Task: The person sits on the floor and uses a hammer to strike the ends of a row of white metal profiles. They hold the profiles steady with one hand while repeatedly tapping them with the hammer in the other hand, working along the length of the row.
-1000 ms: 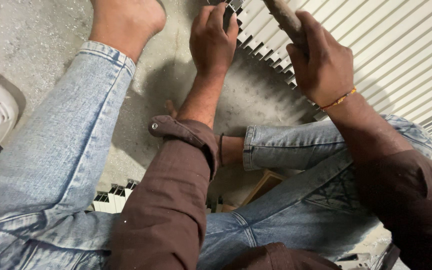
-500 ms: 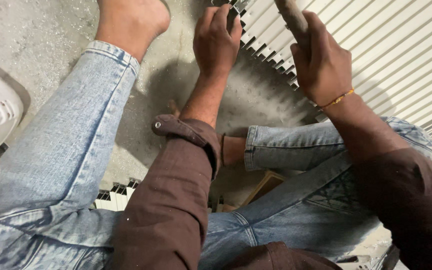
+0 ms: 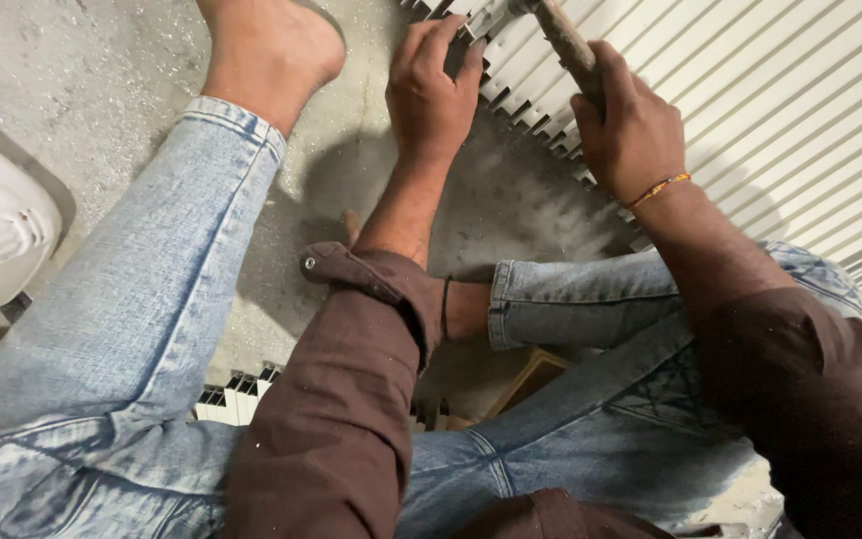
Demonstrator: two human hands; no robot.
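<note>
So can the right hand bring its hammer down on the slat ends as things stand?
Probably yes: the right hand grips the hammer handle just above the white slats, though the left hand holds their edge close by.

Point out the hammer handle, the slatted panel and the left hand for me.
hammer handle [image 3: 571, 45], head view, on the wooden shaft above the right hand.
slatted panel [image 3: 770, 100], head view, on the pale slats at upper right.
left hand [image 3: 431, 95], head view, on the back of the hand.

Bare concrete floor [image 3: 102, 90] lies open at upper left. The slatted panel [image 3: 770, 110], bare foot [image 3: 266, 50] and jeans legs [image 3: 142, 309] block elsewhere.
</note>
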